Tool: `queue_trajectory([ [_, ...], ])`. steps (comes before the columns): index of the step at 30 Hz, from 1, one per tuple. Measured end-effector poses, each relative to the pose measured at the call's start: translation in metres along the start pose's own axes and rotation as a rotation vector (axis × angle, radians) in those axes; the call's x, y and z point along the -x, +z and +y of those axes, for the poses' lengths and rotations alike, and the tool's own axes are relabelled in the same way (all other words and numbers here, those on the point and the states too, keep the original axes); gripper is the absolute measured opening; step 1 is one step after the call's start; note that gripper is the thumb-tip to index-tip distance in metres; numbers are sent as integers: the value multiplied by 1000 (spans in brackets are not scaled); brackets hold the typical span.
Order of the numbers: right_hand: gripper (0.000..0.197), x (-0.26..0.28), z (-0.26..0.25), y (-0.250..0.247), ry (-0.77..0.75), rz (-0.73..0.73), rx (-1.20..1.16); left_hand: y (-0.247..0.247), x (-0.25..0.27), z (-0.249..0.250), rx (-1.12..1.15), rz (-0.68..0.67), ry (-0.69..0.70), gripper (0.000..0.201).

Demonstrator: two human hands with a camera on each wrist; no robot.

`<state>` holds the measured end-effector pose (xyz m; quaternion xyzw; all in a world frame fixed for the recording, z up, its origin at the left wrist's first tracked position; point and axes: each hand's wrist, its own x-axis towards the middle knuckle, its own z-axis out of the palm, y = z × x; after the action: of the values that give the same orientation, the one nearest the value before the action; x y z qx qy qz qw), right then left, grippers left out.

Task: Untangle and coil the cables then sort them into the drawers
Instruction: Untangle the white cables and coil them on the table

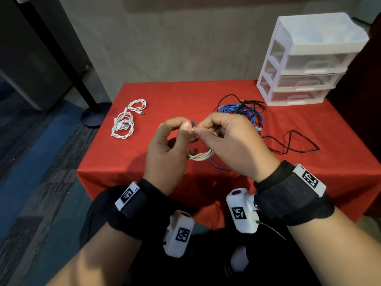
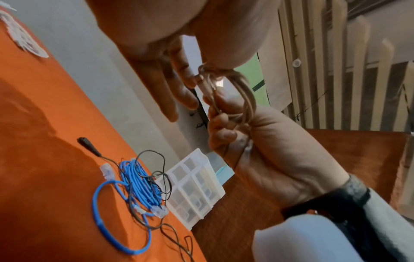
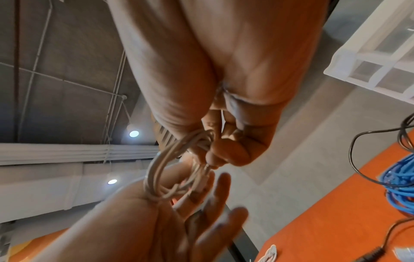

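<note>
Above the red table both hands hold a small coil of white cable. My left hand pinches the wrapped part of the coil between thumb and forefinger; its other fingers are spread loosely in the right wrist view. My right hand grips the same coil with curled fingers, thumb tip close to the left thumb. A tangled pile of blue cable and thin black cable lies behind the right hand. The white three-drawer unit stands at the far right corner, all drawers closed.
Loosely coiled white cables lie at the table's left side. A black pole with a round base stands on the floor beyond the left edge. A blue loop trails on the cloth under the hands.
</note>
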<state>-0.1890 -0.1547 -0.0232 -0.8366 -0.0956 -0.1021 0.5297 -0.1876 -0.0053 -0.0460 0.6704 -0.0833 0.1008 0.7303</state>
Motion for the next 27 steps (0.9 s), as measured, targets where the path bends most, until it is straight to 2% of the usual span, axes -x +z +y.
queue_trajectory([
  [5,14,2,-1,1,4,6,-74,2,-5,6,98,12,-11,12],
  [7,12,2,2,3,12,43,-102,2,-8,7,87,-24,-100,12],
  [11,7,4,4,3,56,57,-179,-2,-10,12,132,-187,-277,12],
  [13,7,5,1,1,75,34,-270,-5,-10,11,137,-182,-258,10],
  [16,22,5,-1,-1,127,0,-374,-7,-13,7,136,-99,-212,8],
  [20,16,6,-1,-2,203,-48,-359,-9,-14,10,181,-83,-253,9],
  [24,22,7,-2,-8,328,-69,-503,-12,-15,9,196,-86,-270,9],
  [27,24,8,-3,-9,353,-101,-545,-12,-14,9,198,-78,-247,9],
])
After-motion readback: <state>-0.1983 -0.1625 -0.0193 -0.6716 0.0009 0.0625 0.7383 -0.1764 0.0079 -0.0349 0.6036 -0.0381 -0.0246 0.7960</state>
